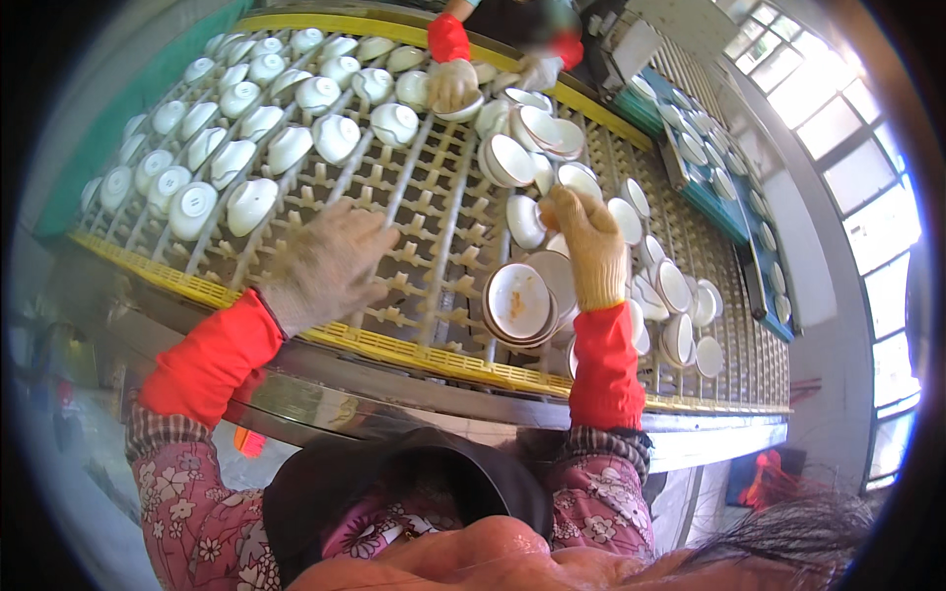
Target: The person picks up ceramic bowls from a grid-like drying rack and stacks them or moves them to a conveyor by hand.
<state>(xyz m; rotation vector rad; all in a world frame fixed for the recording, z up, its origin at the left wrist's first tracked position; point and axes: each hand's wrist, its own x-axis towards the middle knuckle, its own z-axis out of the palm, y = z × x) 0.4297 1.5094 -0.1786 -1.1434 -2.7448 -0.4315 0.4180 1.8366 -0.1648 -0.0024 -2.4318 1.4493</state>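
My left hand [329, 266], in a knitted work glove, hovers with spread fingers over the pegged conveyor rack [436, 244] and holds nothing. In a matching glove, my right hand [591, 236] has its thumb and fingers at the foot of a white bowl [525, 221], whose side is turned up. Just below it, a nested stack of bowls [519, 301] has brownish residue in the top one. More loose and nested white bowls [510, 160] crowd around and beyond my right hand. To the left, rows of overturned bowls [194, 210] lean on the pegs.
Across the rack a co-worker's gloved hand [452, 87] touches a bowl; the other [541, 72] is near more bowls. Yellow edge guards [443, 364] run along the rack's sides. At the right stands a blue-green conveyor [709, 193] carrying small white dishes. A metal ledge [702, 436] lies nearest me.
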